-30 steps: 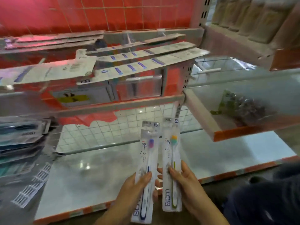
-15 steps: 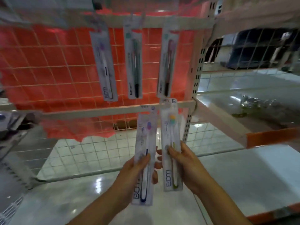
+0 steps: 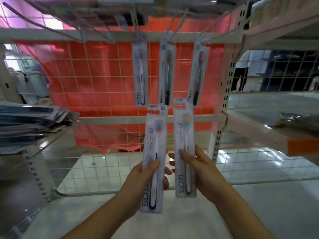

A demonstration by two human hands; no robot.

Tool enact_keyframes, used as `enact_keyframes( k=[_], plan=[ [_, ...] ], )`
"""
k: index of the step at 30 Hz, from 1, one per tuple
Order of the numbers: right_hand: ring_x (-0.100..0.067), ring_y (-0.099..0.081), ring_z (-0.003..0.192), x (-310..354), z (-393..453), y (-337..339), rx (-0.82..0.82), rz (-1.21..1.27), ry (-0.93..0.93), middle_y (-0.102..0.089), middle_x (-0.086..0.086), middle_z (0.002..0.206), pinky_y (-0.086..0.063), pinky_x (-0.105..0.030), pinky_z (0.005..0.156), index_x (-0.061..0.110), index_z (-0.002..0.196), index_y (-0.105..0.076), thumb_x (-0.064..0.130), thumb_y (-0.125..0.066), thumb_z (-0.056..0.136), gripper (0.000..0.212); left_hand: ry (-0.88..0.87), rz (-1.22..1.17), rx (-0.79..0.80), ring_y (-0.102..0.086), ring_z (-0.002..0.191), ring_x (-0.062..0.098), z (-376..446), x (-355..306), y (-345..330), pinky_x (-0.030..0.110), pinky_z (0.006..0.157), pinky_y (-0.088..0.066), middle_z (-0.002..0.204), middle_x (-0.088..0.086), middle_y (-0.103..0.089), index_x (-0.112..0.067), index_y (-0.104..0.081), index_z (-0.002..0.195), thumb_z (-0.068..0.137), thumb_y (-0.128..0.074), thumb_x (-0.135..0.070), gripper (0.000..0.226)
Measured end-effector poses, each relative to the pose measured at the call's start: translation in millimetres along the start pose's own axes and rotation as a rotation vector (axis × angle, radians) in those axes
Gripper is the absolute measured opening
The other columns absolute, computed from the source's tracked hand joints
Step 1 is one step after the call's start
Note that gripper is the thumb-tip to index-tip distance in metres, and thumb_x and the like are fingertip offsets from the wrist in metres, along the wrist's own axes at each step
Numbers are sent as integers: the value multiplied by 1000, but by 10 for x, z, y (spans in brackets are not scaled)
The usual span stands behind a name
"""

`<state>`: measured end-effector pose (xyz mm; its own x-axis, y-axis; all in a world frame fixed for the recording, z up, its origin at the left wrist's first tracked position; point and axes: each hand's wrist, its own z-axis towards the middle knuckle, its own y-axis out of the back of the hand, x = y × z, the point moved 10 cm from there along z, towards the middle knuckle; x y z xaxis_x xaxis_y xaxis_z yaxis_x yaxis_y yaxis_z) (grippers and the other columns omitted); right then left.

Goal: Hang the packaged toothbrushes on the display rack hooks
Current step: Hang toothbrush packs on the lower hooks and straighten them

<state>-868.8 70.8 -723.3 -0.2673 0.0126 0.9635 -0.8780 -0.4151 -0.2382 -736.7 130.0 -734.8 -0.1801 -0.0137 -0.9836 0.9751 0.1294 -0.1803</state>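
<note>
A white wire-grid display rack (image 3: 96,87) backed by red sheeting fills the view, with long wire hooks (image 3: 179,23) jutting from its top bar; three packaged toothbrushes (image 3: 167,73) already hang there. Below them, the left hand (image 3: 148,178) grips a clear-and-white pack holding a blue-handled toothbrush (image 3: 154,156), thumb across its front. The right hand (image 3: 198,168) likewise holds a green-handled toothbrush pack (image 3: 184,149). Both packs stand upright, hang-slots uppermost, directly under the hooks; the right one sits slightly higher and nearer.
</note>
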Motion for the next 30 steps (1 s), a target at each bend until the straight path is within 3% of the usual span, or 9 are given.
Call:
enact_keyframes(
  k=[6,10,16,21,24,28,30],
  plan=[
    [-18,-71,81,262,-46,-214,42,-19,38,-74,1,87,-58,-32,69,31,109,-61,26,-59,87,22,-63,-90,-33,-59,50,23,-39,-287,183,31,54,-53,61,13,-63,-7,-67,73,73,-56,-46,40],
    [-20,-72,87,402,-101,-292,49,-5,47,-74,-2,93,-59,-33,68,27,114,-58,29,-56,89,26,-97,-95,-6,-61,54,24,-63,-415,193,35,64,-53,64,13,-64,-20,-75,61,75,-52,-52,43],
    [-24,-70,93,517,-194,-267,36,16,45,-73,-11,102,-58,-30,67,15,122,-57,40,-43,90,43,-104,-36,-22,-63,56,26,-52,-541,199,40,70,-52,67,15,-66,-16,-74,69,75,-50,-58,48],
    [-25,-71,87,623,-232,-236,4,41,62,-72,-15,101,-57,-29,63,11,122,-57,44,-48,80,54,-179,-38,10,-63,54,22,-89,-736,109,33,57,-55,66,11,-66,-8,-64,89,79,-49,-51,46],
    [-27,-70,86,690,-243,-243,-5,55,80,-71,-17,102,-57,-32,64,13,120,-59,44,-49,80,52,-205,-31,24,-62,55,21,-96,-885,66,32,57,-54,67,10,-66,-9,-63,90,80,-49,-50,44],
    [-37,-65,100,740,-239,-324,1,60,88,-68,-20,108,-58,-40,75,16,115,-62,43,-50,81,46,-265,75,9,-63,60,21,-53,-1148,102,35,64,-54,71,10,-67,-14,-68,80,81,-47,-56,47],
    [-35,-66,95,767,-242,-368,0,50,94,-69,-20,105,-59,-41,76,16,110,-65,42,-50,81,42,-301,81,3,-63,62,22,-47,-1302,109,37,66,-54,72,10,-67,-15,-69,80,83,-45,-57,49]
  ],
)
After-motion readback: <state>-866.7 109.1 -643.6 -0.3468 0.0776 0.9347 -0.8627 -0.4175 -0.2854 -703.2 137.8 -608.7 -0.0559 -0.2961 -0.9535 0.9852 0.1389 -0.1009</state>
